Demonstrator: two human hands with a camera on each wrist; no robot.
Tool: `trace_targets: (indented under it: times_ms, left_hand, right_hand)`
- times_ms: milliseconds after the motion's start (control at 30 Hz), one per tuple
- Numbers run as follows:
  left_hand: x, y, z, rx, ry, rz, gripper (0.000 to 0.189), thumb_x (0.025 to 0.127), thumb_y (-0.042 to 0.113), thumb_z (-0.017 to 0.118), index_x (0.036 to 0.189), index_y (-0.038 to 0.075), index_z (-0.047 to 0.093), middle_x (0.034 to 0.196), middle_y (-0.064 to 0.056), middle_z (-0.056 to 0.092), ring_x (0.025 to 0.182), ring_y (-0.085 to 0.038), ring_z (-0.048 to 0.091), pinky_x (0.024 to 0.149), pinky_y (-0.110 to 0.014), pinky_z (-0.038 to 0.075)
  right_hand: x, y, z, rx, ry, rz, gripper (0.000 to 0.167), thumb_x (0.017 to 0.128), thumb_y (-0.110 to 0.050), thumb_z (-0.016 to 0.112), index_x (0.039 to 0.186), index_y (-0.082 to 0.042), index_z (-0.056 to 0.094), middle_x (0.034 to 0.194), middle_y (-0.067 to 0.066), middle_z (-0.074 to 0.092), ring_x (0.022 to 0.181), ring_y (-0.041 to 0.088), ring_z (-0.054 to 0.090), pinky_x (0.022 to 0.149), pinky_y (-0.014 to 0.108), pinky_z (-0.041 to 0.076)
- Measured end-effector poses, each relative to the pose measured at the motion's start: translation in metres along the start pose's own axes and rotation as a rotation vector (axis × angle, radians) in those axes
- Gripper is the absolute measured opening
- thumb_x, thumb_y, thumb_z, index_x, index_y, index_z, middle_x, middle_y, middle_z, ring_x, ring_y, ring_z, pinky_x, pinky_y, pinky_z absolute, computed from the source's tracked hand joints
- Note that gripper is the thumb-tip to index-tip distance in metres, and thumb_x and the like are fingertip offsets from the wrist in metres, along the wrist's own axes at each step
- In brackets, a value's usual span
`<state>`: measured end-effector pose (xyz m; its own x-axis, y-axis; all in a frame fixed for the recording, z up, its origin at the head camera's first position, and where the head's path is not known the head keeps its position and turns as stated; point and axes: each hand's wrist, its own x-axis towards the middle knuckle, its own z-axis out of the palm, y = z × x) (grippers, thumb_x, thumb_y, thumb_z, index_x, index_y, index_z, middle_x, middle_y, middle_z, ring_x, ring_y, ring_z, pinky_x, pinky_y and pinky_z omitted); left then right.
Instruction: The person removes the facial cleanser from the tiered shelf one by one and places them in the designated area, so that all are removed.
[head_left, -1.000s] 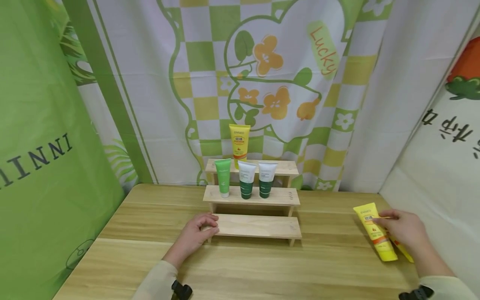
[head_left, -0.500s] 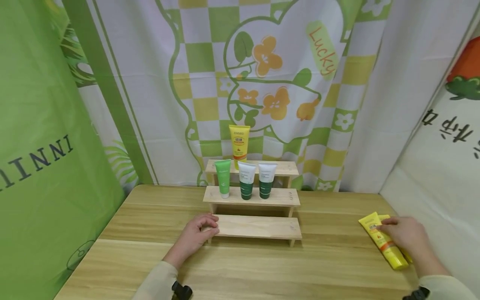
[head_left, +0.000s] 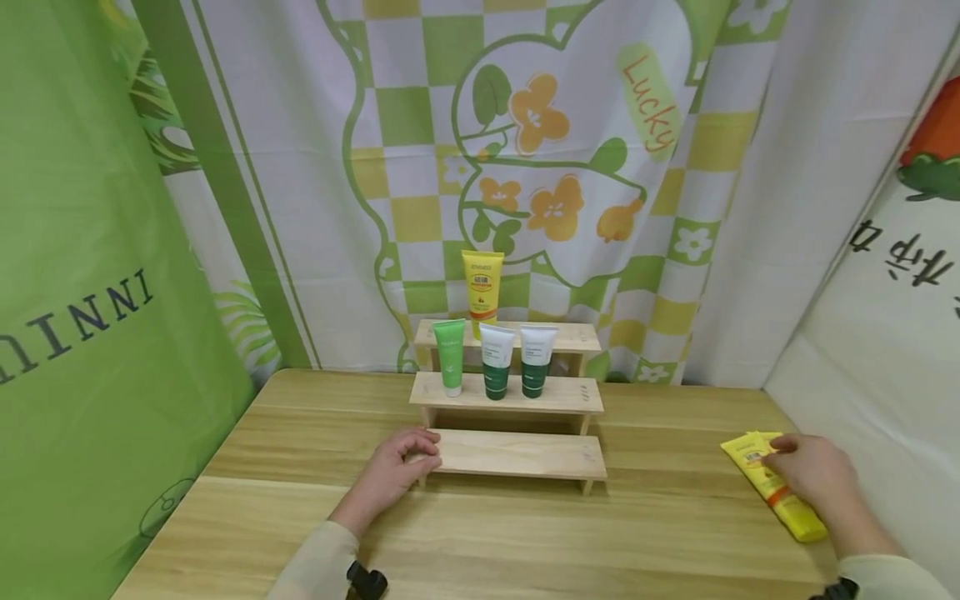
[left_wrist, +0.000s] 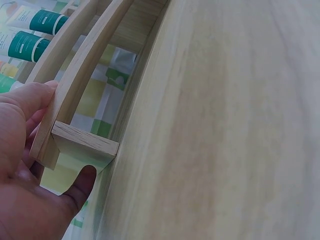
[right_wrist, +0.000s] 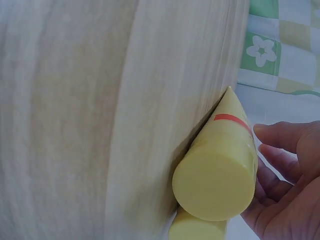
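The left arm [head_left: 318, 558] slants up from the bottom of the frame. The left hand [head_left: 392, 462] is low, a bit left of the middle, its fingers [left_wrist: 84, 179] bent. The right arm [head_left: 896, 575] comes from the bottom right corner, the right hand [head_left: 821, 475] pointing left, fingers loosely curved.

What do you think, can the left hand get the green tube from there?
Probably yes. The left hand is at the left end of the lowest shelf, and the green tube stands towards the left of the middle shelf, higher and further back. Nothing seems to block the way between them.
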<state>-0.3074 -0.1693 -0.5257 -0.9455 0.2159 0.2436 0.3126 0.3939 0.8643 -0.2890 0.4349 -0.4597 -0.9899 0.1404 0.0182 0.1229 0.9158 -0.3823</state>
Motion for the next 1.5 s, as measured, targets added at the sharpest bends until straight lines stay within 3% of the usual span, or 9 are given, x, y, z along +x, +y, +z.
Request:
trace_targets:
  times_ms: [233, 433, 533, 700, 900, 1033, 1233, 1400, 1500]
  left_hand:
    - [0.0, 0.001, -0.002, -0.002, 0.007, 0.008, 0.009, 0.085, 0.022, 0.078, 0.084, 0.021, 0.069, 0.113, 0.008, 0.066, 0.124, -0.025, 0.05, 0.111, -0.049, 0.032]
    - [-0.001, 0.001, -0.003, 0.003, 0.005, 0.005, 0.009, 0.084, 0.021, 0.078, 0.084, 0.021, 0.069, 0.113, 0.008, 0.066, 0.124, -0.024, 0.05, 0.11, -0.048, 0.033]
    - [-0.002, 0.001, -0.003, 0.012, 0.01, 0.014, 0.009, 0.084, 0.021, 0.078, 0.084, 0.021, 0.069, 0.113, 0.008, 0.066, 0.123, -0.024, 0.051, 0.109, -0.049, 0.035]
    - [-0.004, 0.004, -0.001, 0.023, 0.012, 0.047, 0.008, 0.085, 0.022, 0.077, 0.084, 0.02, 0.069, 0.113, 0.006, 0.067, 0.121, -0.026, 0.052, 0.106, -0.051, 0.037]
    - [-0.003, 0.003, 0.001, 0.027, 0.012, 0.045, 0.008, 0.086, 0.022, 0.077, 0.085, 0.019, 0.069, 0.113, 0.006, 0.067, 0.121, -0.024, 0.052, 0.108, -0.049, 0.036]
    - [-0.003, 0.006, 0.0, 0.038, 0.009, 0.048, 0.008, 0.087, 0.023, 0.076, 0.085, 0.02, 0.069, 0.113, 0.006, 0.066, 0.121, -0.023, 0.052, 0.108, -0.047, 0.036]
    - [-0.006, 0.016, -0.003, 0.012, 0.003, 0.088, 0.01, 0.087, 0.021, 0.075, 0.086, 0.014, 0.069, 0.113, -0.001, 0.067, 0.119, -0.03, 0.053, 0.105, -0.052, 0.038]
    - [-0.004, 0.009, -0.002, 0.015, -0.001, 0.051, 0.008, 0.086, 0.018, 0.077, 0.086, 0.015, 0.069, 0.114, 0.003, 0.066, 0.118, -0.024, 0.054, 0.106, -0.046, 0.038]
    - [-0.002, 0.005, -0.001, 0.01, -0.004, 0.049, 0.008, 0.085, 0.019, 0.077, 0.086, 0.017, 0.069, 0.114, 0.004, 0.066, 0.119, -0.024, 0.054, 0.107, -0.049, 0.037]
  right_hand:
    - [-0.004, -0.006, -0.002, 0.016, 0.066, 0.001, 0.04, 0.089, -0.025, 0.063, 0.112, 0.008, 0.062, 0.113, 0.036, 0.059, 0.096, 0.056, 0.052, 0.075, 0.059, 0.04]
    - [-0.008, -0.022, 0.003, 0.093, 0.095, -0.063, 0.04, 0.093, -0.027, 0.063, 0.111, 0.008, 0.063, 0.099, 0.026, 0.068, 0.082, 0.037, 0.063, 0.07, 0.046, 0.046]
    - [-0.011, -0.034, 0.007, 0.118, 0.122, -0.088, 0.04, 0.094, -0.03, 0.062, 0.111, 0.006, 0.064, 0.098, 0.022, 0.07, 0.084, 0.037, 0.064, 0.07, 0.045, 0.047]
    - [-0.018, -0.058, 0.01, 0.116, 0.167, -0.132, 0.039, 0.095, -0.034, 0.062, 0.111, 0.001, 0.067, 0.104, 0.022, 0.069, 0.095, 0.044, 0.061, 0.071, 0.049, 0.047]
    - [-0.021, -0.089, 0.011, 0.156, 0.219, -0.218, 0.033, 0.093, -0.029, 0.067, 0.106, 0.001, 0.069, 0.093, 0.014, 0.071, 0.084, 0.031, 0.066, 0.066, 0.036, 0.048]
    - [-0.022, -0.113, 0.009, 0.19, 0.194, -0.236, 0.035, 0.094, -0.03, 0.066, 0.109, 0.002, 0.067, 0.096, 0.014, 0.07, 0.087, 0.032, 0.065, 0.066, 0.036, 0.05]
    - [-0.024, -0.149, 0.01, 0.218, 0.176, -0.271, 0.03, 0.094, -0.028, 0.066, 0.108, -0.001, 0.068, 0.096, 0.01, 0.069, 0.089, 0.031, 0.064, 0.068, 0.038, 0.05]
    - [-0.019, -0.18, 0.01, 0.244, 0.173, -0.295, 0.032, 0.095, -0.035, 0.063, 0.109, -0.006, 0.068, 0.1, 0.009, 0.069, 0.092, 0.03, 0.063, 0.071, 0.042, 0.051]
    - [-0.013, -0.198, 0.007, 0.281, 0.163, -0.313, 0.035, 0.096, -0.04, 0.061, 0.111, -0.008, 0.067, 0.103, 0.009, 0.069, 0.095, 0.031, 0.063, 0.074, 0.045, 0.052]
